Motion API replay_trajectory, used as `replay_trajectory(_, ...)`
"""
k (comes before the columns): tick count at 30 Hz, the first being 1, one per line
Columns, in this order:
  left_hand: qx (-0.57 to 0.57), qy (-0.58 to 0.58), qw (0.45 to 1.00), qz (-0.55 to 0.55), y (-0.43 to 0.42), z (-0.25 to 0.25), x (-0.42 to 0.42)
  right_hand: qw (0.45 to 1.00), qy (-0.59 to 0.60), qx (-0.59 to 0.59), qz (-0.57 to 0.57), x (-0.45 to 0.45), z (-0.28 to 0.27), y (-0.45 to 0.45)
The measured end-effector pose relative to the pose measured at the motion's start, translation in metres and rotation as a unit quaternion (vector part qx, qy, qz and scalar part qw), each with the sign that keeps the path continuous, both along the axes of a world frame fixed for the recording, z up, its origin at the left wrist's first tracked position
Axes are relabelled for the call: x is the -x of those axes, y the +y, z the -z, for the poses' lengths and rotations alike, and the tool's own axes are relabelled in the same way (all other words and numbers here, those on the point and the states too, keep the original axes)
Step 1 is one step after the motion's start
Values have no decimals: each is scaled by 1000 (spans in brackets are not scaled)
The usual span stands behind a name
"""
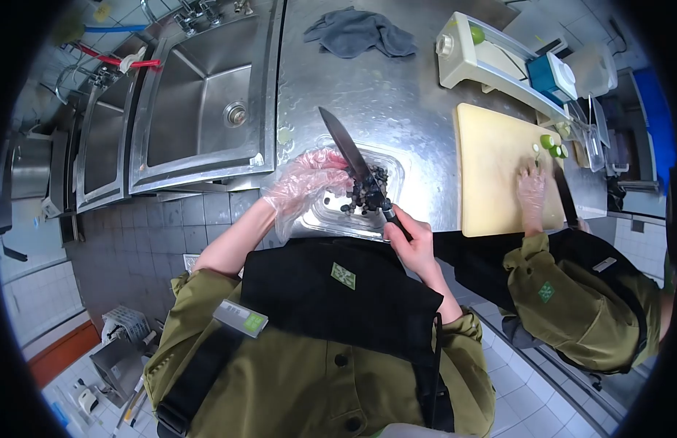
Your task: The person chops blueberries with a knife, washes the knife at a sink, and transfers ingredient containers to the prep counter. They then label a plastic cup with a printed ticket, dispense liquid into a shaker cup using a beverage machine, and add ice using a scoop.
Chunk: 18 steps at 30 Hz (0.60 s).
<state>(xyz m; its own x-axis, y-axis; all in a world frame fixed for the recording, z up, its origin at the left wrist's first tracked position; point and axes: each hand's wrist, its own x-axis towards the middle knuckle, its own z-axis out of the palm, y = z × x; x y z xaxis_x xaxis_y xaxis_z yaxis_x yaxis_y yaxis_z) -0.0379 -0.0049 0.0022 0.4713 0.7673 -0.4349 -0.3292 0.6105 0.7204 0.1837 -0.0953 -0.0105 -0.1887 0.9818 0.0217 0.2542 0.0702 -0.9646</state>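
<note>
The fingers of the bare right hand are clenched around the black handle of a long, dark-bladed kitchen knife. Its blade slants over a rectangular clear tray, with the tip reaching past the far rim. The left hand, in a loose clear plastic glove, is at the left side of the tray, its fingers bent toward the blade and the small, dark, chunky pieces; whether they grasp anything cannot be told. The pieces lie in the tray, below and around the blade. The tray sits on a shiny steel table, near its front edge. A crumpled grey-blue cloth lies farther back, and a steel sink is to the left.

To the right, a cream-coloured cutting board carries green cut vegetable pieces. A co-worker's gloved hand rests on it, beside a second dark-bladed knife. Behind the board stands a cream plastic rack with a round green item and a teal-and-white box
</note>
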Motion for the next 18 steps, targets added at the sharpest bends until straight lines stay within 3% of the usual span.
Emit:
replay_trajectory(2,27,-48,998,-17,-1,2,3,1000,-2,-7,-9,1,-3,1)
replay_trajectory(8,60,-38,997,-41,-5,6,1,999,-11,-29,-16,2,-8,3)
replay_trajectory(11,38,24,998,51,-5,-11,-4,998,-24,-51,-19,5,-8,6)
replay_trajectory(14,16,12,997,69,-6,-9,-5,997,-30,-67,-25,8,-8,9)
replay_trajectory(18,-84,123,981,121,-6,-7,-5,996,-32,-69,-39,5,-8,9)
